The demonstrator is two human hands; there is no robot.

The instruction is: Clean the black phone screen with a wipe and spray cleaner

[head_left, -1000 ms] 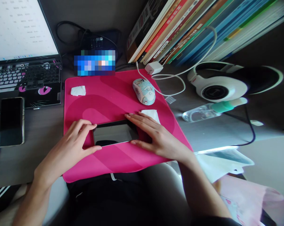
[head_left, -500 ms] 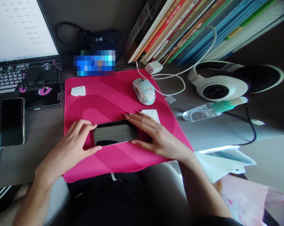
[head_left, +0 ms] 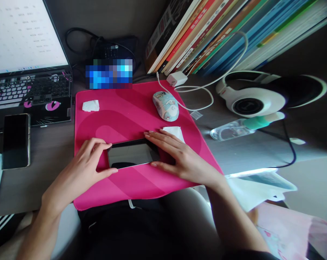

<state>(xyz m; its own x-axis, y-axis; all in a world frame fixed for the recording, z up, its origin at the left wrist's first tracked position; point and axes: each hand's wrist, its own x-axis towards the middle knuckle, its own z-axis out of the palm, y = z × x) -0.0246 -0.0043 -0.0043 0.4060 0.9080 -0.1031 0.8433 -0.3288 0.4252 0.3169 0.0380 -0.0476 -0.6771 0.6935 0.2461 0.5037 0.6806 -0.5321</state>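
My left hand (head_left: 83, 164) and right hand (head_left: 179, 157) pinch opposite ends of the phone (head_left: 132, 153), steadying it flat on the pink mat (head_left: 130, 112); moving it would need even pressure from both.

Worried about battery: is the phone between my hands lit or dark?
Dark. The phone lies flat on the mat, its screen black, only reflecting light.

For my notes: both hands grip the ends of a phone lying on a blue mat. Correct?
No: in the head view the mat is pink, not blue. Left hand and right hand do grip the ends of the phone lying on it.
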